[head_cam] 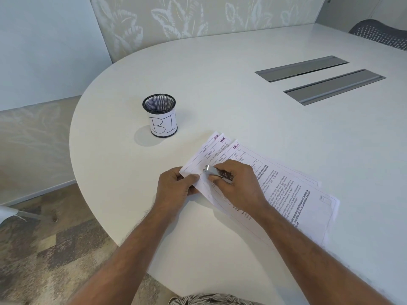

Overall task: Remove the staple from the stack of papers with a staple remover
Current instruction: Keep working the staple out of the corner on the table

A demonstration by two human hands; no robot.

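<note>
The staple itself is too tiny to make out, but it should be right where the metal tip of the staple remover (212,171) meets the near-left corner of the stack of papers (259,186), which lies fanned out on the white bench (220,95). The right hand (237,183) has its fingers wrapped around the remover, tip pointing left into that corner. The left hand (179,187) pinches the corner's edge tight between thumb and fingers, just beside the tip.

My take on doing this bit well: keep the corner pinned flat, slide the tip under the staple's crown, and lift slowly so the paper doesn't tear. Pull straight, no twisting.

Mesh pen cup (160,115) labelled "BI" stands well apart, behind the papers.
</note>
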